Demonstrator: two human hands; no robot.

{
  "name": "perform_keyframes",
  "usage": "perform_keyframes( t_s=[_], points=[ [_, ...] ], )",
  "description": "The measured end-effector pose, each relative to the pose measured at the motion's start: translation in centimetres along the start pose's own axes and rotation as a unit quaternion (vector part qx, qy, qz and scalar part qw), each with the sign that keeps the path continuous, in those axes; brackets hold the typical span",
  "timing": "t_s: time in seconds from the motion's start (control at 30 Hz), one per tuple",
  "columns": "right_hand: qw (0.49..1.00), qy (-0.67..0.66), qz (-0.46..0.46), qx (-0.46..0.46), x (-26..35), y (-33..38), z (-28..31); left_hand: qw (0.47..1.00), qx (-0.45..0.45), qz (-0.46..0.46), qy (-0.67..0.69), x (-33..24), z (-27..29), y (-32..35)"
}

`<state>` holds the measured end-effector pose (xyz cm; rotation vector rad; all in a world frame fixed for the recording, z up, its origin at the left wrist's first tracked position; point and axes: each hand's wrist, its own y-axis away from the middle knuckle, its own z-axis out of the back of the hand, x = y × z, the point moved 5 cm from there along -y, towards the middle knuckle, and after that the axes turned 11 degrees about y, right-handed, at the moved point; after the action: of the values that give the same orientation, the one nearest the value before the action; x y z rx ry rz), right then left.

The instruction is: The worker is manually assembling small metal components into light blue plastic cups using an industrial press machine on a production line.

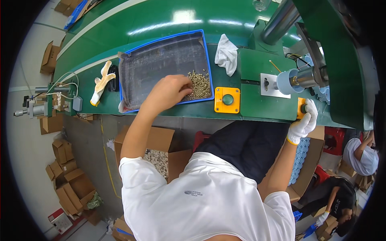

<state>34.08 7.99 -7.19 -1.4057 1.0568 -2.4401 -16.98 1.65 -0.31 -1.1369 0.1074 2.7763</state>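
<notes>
Here the bare left hand (169,91) pinches small brass pins (198,85) heaped under its narrowed fingers in the blue-rimmed tray (161,60); the knit-gloved right hand (304,122) curls its fingers around a black knob (304,108).

Left hand (171,91) bare, arm extended forward, fingers curled downward. Right hand (304,121) gloved, arm raised, fingers closed.

left hand (171,91) in brass parts (199,85), blue tray (161,40) | gloved right hand (304,122) on yellow button box (301,108)
</notes>
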Motion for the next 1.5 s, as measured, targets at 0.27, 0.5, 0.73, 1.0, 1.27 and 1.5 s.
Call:
perform_keyframes(
  t_s=[0.27,0.5,0.73,1.0,1.27,1.5],
  points=[
    [0.998,0.004,0.058,-0.004,0.9,-0.4,0.2,0.998,-0.051,-0.006,0.037,-0.7,-0.1,1.7],
    [0.999,-0.037,0.009,0.025,1.8,-1.9,0.7,0.988,-0.138,-0.001,0.066,-1.3,-0.2,1.3],
    [0.997,-0.056,-0.02,0.049,1.5,-1.8,0.8,0.997,0.0,-0.057,0.057,-1.4,-2.0,-0.3],
    [0.997,0.046,-0.014,0.064,15.8,-5.7,-1.3,0.994,-0.011,-0.052,0.099,-1.6,-3.6,-2.9],
    [0.99,0.003,0.139,-0.018,17.5,-10.2,-2.7,0.992,-0.055,0.03,0.112,-3.0,-4.3,-0.7],
    [0.989,0.135,-0.068,-0.004,2.5,-24.5,-3.0,0.991,-0.075,0.034,0.108,-2.6,-4.9,-1.2]
  ],
)
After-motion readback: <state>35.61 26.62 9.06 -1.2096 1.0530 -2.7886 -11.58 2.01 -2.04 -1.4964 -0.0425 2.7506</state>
